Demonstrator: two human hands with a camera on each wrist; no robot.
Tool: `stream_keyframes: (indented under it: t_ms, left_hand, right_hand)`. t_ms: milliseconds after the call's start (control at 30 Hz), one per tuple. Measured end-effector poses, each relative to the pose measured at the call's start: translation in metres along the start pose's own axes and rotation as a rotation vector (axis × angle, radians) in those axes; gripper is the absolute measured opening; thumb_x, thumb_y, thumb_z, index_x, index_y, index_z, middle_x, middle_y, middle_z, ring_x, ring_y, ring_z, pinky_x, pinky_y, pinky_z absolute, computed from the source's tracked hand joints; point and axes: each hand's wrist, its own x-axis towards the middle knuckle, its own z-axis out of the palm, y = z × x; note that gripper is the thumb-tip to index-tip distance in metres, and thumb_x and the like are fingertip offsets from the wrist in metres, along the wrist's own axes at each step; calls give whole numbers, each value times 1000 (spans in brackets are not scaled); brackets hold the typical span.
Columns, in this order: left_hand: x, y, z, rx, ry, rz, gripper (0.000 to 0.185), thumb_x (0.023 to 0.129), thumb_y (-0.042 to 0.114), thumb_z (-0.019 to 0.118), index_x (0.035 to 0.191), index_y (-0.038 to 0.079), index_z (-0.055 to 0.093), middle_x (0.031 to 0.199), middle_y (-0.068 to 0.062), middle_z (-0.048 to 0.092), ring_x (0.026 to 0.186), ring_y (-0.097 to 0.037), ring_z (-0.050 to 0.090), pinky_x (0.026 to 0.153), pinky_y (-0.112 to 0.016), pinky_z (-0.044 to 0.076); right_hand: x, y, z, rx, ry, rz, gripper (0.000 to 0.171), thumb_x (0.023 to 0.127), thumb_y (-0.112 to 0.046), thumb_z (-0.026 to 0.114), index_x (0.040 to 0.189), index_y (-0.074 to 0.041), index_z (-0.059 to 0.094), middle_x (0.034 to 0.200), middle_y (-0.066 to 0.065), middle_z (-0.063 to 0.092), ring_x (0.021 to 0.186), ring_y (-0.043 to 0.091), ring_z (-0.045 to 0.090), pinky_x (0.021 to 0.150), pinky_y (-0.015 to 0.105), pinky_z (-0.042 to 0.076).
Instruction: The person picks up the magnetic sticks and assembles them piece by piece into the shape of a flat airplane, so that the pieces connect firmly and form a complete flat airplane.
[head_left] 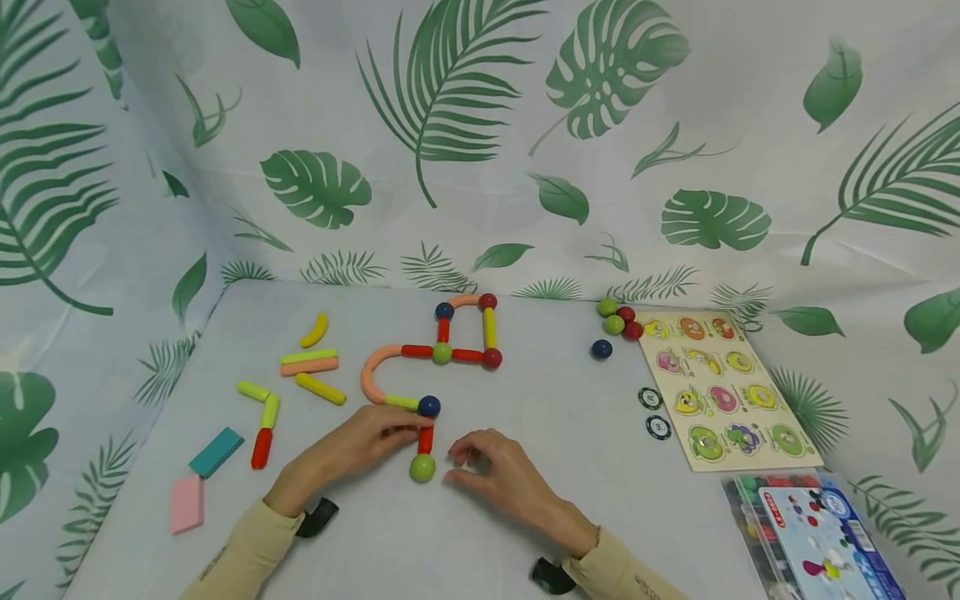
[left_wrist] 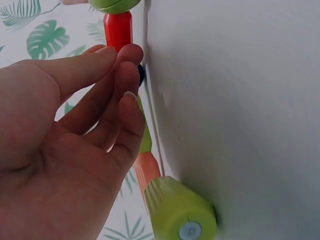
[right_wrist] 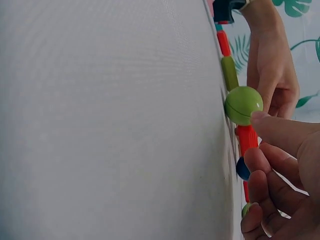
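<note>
My left hand (head_left: 375, 437) pinches a short red rod (head_left: 426, 440) between thumb and fingertips. The rod joins a dark blue ball (head_left: 429, 406) at its far end to a green ball (head_left: 423, 467) at its near end. My right hand (head_left: 504, 477) hovers just right of that green ball, fingers loosely bent, holding nothing. From the blue ball a yellow-green rod (head_left: 402, 402) leads to an orange curved piece (head_left: 372, 373). Further back, the chain continues through a red rod (head_left: 417, 351) and another green ball (head_left: 442, 353) into a loop of rods and balls.
Loose rods (head_left: 320, 388) lie to the left, with a teal block (head_left: 216, 452) and a pink block (head_left: 187, 503). At right are several loose balls (head_left: 602, 349), two black-and-white chips (head_left: 658, 427), a fruit picture board (head_left: 705, 454) and a clear box of pieces (head_left: 817, 533).
</note>
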Motion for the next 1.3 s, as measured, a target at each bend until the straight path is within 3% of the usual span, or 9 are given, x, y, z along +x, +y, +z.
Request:
stream_keyframes:
  t_ms: [300, 433, 533, 667, 800, 900, 1067, 1200, 1300]
  left_hand:
    - [2, 1, 3, 4, -12, -10, 36, 99, 11, 65, 135, 14, 66, 123, 2, 71, 97, -6, 62, 86, -24, 52]
    - [1, 1, -3, 15, 35, -57, 34, 99, 16, 66, 132, 18, 68, 122, 6, 72, 97, -7, 63, 85, -24, 53]
    - [0, -2, -16, 51, 141, -123, 29, 97, 18, 70, 126, 19, 72, 109, 8, 73, 88, -8, 61, 77, -22, 52]
    - [-3, -19, -43, 156, 326, -187, 25, 95, 19, 73, 118, 13, 75, 93, 5, 70, 77, -12, 55, 67, -22, 48]
    - [-4, -41, -74, 257, 483, -265, 24, 97, 20, 70, 116, 6, 74, 95, -7, 70, 79, -19, 58, 68, -30, 48]
    - [-3, -53, -93, 297, 547, -349, 29, 98, 20, 69, 117, -2, 71, 104, -19, 69, 88, -30, 60, 76, -41, 50]
    - [0, -65, -106, 356, 525, -498, 42, 97, 21, 70, 120, -13, 66, 113, -32, 65, 102, -46, 58, 90, -57, 47]
    - [2, -70, -105, 368, 496, -589, 42, 97, 20, 68, 119, -16, 64, 112, -34, 63, 100, -46, 58, 88, -56, 48]
    - [4, -73, -104, 372, 506, -609, 39, 99, 18, 66, 118, -16, 64, 111, -33, 63, 98, -44, 58, 86, -55, 48]
  right_hand:
    - [0, 1, -1, 0, 13, 12, 24, 89, -28, 80, 110, -19, 73, 97, -9, 70, 89, 8, 62, 79, 25, 53]
    - [-1, 2, -3, 9, 19, 21, 23, 89, -27, 79, 110, -19, 73, 97, -9, 70, 88, 8, 63, 79, 25, 53]
    - [-1, 4, -5, 15, 27, 24, 23, 90, -25, 79, 111, -19, 73, 98, -10, 70, 88, 7, 63, 79, 25, 53]
    - [-2, 5, -8, 18, 41, 31, 22, 90, -25, 78, 110, -18, 73, 98, -10, 70, 88, 9, 64, 78, 25, 54]
    - [-3, 8, -11, 19, 66, 34, 21, 90, -25, 79, 109, -18, 73, 98, -9, 71, 87, 9, 64, 78, 26, 53]
    - [-4, 10, -12, 7, 87, 34, 21, 90, -25, 79, 108, -19, 73, 97, -9, 71, 86, 9, 64, 78, 26, 53]
    - [-5, 11, -15, -2, 106, 36, 20, 89, -25, 79, 107, -20, 73, 97, -11, 71, 86, 9, 64, 77, 26, 53]
    - [-6, 12, -17, -5, 111, 35, 20, 89, -24, 79, 107, -19, 72, 97, -11, 71, 85, 8, 64, 77, 26, 53]
    - [-7, 14, -18, -15, 120, 26, 20, 90, -24, 78, 108, -18, 72, 98, -10, 71, 85, 9, 64, 76, 26, 53]
